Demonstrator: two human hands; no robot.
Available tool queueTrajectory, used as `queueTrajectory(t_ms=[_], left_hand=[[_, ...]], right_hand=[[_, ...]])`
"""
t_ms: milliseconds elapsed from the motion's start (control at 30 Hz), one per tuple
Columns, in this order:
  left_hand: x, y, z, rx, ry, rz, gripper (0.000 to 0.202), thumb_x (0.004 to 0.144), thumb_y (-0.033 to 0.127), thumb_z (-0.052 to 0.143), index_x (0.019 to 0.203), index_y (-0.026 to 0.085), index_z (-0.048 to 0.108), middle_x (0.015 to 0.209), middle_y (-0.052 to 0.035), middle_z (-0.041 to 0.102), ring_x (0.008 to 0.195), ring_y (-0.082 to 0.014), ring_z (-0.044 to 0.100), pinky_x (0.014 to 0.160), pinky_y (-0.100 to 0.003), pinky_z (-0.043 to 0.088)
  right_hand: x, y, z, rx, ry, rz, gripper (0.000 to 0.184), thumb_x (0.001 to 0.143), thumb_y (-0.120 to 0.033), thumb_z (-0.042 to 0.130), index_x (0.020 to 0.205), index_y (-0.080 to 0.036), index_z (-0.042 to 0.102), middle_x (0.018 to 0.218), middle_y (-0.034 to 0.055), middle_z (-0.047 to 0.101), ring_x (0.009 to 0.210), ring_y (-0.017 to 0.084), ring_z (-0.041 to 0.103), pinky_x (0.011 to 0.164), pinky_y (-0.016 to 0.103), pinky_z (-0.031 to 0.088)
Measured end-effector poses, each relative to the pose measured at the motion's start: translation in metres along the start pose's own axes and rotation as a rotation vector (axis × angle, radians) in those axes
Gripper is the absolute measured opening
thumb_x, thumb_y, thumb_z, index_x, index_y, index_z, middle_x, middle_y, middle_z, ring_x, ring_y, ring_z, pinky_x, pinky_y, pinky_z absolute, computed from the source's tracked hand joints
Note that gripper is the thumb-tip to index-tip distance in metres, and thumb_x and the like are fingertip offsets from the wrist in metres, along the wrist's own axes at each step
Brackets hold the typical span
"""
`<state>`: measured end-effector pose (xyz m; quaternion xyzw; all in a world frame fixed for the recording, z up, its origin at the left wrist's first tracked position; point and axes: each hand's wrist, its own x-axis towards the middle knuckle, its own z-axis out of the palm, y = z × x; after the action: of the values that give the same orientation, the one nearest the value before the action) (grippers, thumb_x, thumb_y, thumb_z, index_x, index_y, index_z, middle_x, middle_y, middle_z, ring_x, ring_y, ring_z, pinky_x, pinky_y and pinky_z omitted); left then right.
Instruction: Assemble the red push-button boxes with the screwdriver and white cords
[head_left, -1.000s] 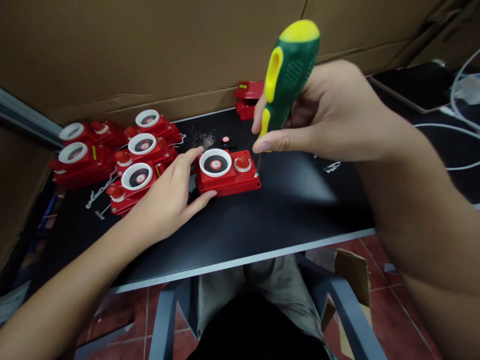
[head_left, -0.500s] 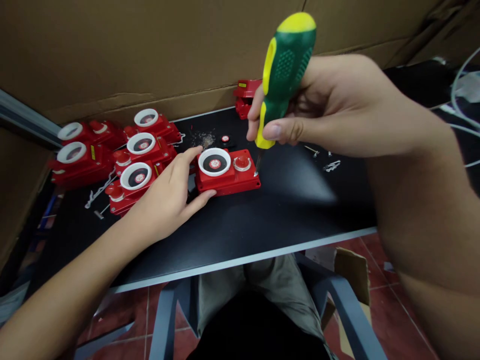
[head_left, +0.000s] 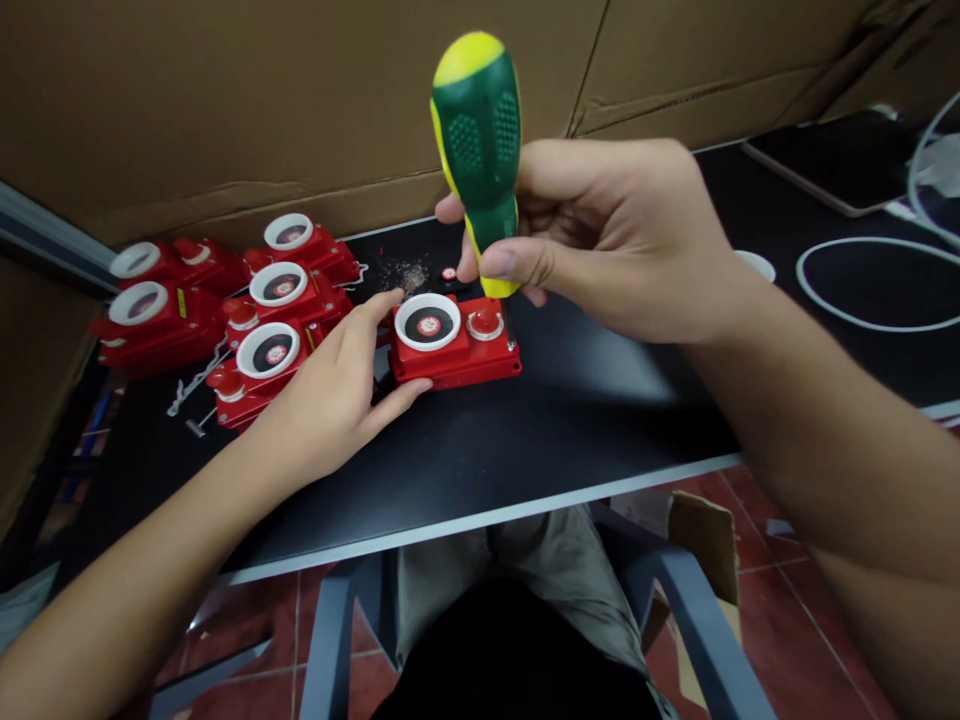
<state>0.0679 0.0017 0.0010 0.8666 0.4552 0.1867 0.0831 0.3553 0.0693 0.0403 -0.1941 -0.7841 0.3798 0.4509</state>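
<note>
A red alarm-like box [head_left: 480,370] with a white-rimmed round opening and a small red dome lies on the black table. My left hand [head_left: 330,390] grips its left end, thumb at the front and fingers behind. In my right hand [head_left: 600,230] is a screwdriver [head_left: 484,150] with a green and yellow handle, held almost upright. Its thin shaft reaches down to a screw [head_left: 512,345] at the box's right end. The far fingers of my right hand are partly hidden behind the handle.
Several similar red boxes [head_left: 281,285] crowd the table's left side. Behind the held box lie small debris [head_left: 409,275] and a round red-and-white piece [head_left: 448,274]. A white cable [head_left: 847,325] loops at right near a dark flat tablet-like device [head_left: 832,160]. Cardboard [head_left: 300,90] rises behind.
The screwdriver handle has swung left and stands more upright, and my right hand and forearm have moved with it. My left hand and the held box stay nearly in place.
</note>
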Motion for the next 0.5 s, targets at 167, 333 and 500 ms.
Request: queueTrajectory(t_ms=[167, 333, 500], left_hand=[[-0.001, 0.0, -0.001, -0.007, 0.001, -0.015, 0.074, 0.111, 0.047, 0.068, 0.171, 0.02, 0.035, 0.176, -0.0234, 0.054, 0.158, -0.0425, 0.061, 0.131, -0.063, 0.055], [0.0, -0.001, 0.002, -0.012, 0.016, -0.002, 0.075, 0.11, 0.045, 0.07, 0.171, 0.018, 0.035, 0.174, -0.0246, 0.054, 0.158, -0.043, 0.061, 0.13, -0.064, 0.055], [0.0, -0.002, 0.002, -0.036, 0.014, -0.003, 0.076, 0.109, 0.041, 0.073, 0.172, 0.02, 0.036, 0.174, -0.0235, 0.054, 0.157, -0.0431, 0.062, 0.131, -0.064, 0.055]], right_hand=[[0.001, -0.002, -0.005, 0.004, -0.028, 0.064, 0.032, 0.1, -0.049, 0.088, 0.106, -0.018, 0.081, 0.103, 0.0036, 0.08, 0.081, 0.014, 0.07, 0.067, 0.024, 0.059], [0.002, -0.009, -0.017, 0.015, -0.131, 0.119, 0.024, 0.096, -0.036, 0.092, 0.106, -0.019, 0.079, 0.106, 0.004, 0.081, 0.091, 0.016, 0.074, 0.068, 0.023, 0.059], [0.004, -0.02, -0.021, 0.043, -0.181, 0.175, 0.018, 0.091, -0.028, 0.092, 0.102, -0.02, 0.08, 0.103, 0.0041, 0.082, 0.088, 0.017, 0.074, 0.066, 0.025, 0.059]])
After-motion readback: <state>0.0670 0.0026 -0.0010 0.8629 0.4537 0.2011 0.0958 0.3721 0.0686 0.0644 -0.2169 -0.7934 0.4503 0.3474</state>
